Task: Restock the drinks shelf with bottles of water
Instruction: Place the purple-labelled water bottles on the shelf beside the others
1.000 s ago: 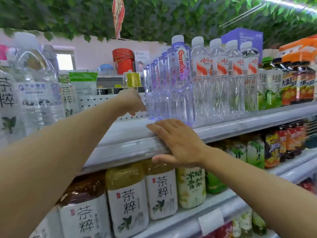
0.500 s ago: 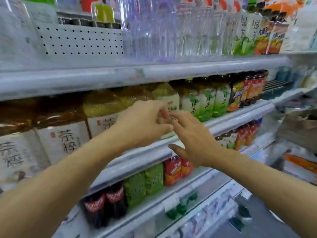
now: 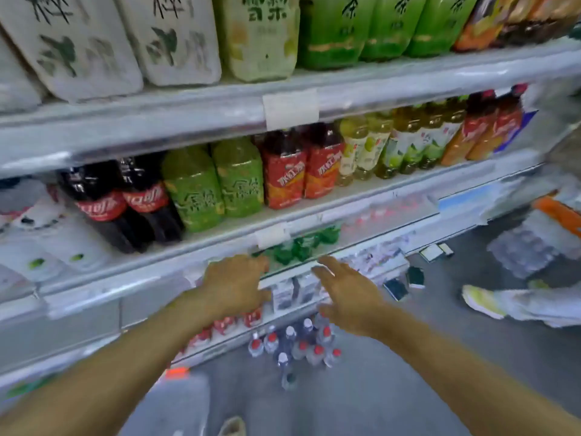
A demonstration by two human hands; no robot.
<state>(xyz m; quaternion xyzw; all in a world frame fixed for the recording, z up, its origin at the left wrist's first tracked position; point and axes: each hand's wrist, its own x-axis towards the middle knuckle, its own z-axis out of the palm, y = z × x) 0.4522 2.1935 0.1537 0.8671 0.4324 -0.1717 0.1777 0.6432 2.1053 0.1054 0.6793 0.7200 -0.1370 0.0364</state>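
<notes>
Both hands empty: left hand (image 3: 234, 286) loosely curled, right hand (image 3: 347, 295) spread. Best to grip floor water bottles (image 3: 295, 346) below their caps.

1. The cola bottles (image 3: 125, 202) are near-black with red labels bearing white script.
2. Right of the cola bottles, two green bottles (image 3: 217, 187) carry pale lettering.
3. Further right, the red-labelled bottles (image 3: 303, 171) shade to orange low down.
4. Below the cola bottles, on the grey floor, clear water bottles (image 3: 295, 344) have red and white caps.
5. Above the cola bottles, white-labelled bottles (image 3: 125, 42) show dark green leaves.
</notes>
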